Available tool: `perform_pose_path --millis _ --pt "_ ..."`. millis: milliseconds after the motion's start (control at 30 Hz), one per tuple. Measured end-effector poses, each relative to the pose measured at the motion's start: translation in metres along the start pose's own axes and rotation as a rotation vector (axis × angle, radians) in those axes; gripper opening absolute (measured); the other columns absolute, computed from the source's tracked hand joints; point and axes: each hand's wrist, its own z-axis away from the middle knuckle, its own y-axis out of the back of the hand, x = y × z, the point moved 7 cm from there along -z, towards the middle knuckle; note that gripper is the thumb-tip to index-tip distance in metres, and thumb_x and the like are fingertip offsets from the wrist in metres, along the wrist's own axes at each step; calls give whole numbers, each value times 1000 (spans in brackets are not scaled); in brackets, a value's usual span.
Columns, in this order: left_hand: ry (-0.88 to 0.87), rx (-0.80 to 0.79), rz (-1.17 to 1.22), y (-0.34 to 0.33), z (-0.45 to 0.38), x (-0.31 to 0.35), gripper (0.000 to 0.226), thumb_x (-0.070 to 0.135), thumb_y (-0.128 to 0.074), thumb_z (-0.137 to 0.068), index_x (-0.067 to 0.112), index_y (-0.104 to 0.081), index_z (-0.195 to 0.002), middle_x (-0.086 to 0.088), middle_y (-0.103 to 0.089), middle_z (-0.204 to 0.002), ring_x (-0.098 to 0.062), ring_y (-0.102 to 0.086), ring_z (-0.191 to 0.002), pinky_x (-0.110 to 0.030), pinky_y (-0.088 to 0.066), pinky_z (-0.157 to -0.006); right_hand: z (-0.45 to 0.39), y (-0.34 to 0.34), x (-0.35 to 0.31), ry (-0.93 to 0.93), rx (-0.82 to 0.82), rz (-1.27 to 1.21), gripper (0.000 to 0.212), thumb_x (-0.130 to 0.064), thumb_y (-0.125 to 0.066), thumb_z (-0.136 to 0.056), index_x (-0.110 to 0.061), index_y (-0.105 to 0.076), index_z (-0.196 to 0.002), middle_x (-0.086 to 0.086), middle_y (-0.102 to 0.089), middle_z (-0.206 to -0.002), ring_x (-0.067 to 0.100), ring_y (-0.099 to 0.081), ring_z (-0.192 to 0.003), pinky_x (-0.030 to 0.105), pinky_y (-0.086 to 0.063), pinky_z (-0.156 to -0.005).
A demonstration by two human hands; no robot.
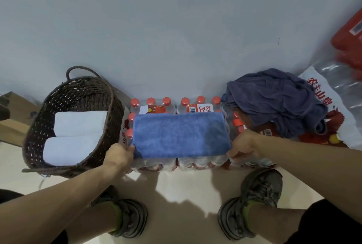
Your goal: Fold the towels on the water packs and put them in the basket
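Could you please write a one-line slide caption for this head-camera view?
Both hands, left hand and right hand, grip a folded blue towel on water packs beside a basket.

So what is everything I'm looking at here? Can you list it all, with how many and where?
blue towel: one, bright blue, folded flat on the water packs, centre
water packs: several, clear wrap with red-capped bottles, along the wall
grey-blue towels: a crumpled heap, count unclear, on the packs at right
basket: one, dark brown wicker with a handle, left of the packs
white towels: two, folded, inside the basket
cardboard boxes: brown, far left, partly hidden
red package: one, blurred, far right edge
wall: pale grey, behind everything
floor: light, glossy
shoes: two, grey, bottom
left hand: holds the blue towel's near left corner
right hand: holds its near right corner
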Motion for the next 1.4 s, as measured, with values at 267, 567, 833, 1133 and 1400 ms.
perform_pose_path --millis 267,567,833,1133,1400 --pt "-668 395 -907 10 19 90 44 41 -43 -93 11 -39 -125 -8 -57 -111 -25 -59 -98 -36 -46 -78 0 8 -24 84 111 52 41 -33 -79 -82 -9 -59 -109 12 -66 -107 29 -66 -95 42 -57 -86" --pt "-702 134 -693 -59 -10 75 73 54 -8 -98 11 7 -155 -11 13 -163 -24 16 -150 -40 9 -122 4 -5 -51 281 269 486 30 -25 -47 -102 -9 -55 -126 13 -60 -127 28 -58 -116 27 -45 -93" --pt "-703 260 -745 -58 -10 81 77 54 0 -92 12 4 -156 -9 9 -164 -23 16 -150 -46 17 -119 -1 0 -47 247 306 499 29 -24 -54 -98 -6 -58 -120 14 -62 -120 29 -60 -110 29 -45 -82" --pt "-886 185 -616 -100 16 113 69 50 0 -95 19 1 -157 2 3 -164 -17 13 -150 -45 8 -122 -1 17 -52 223 253 142 15 -16 -69 -76 -10 -67 -89 8 -69 -90 23 -66 -80 30 -53 -64" --pt "-917 163 -651 -130 30 127 64 48 -3 -98 23 15 -154 0 14 -163 -20 17 -150 -48 11 -121 10 49 -36 69 368 196 29 -17 -68 -78 -1 -62 -102 17 -68 -99 30 -65 -80 28 -50 -56"
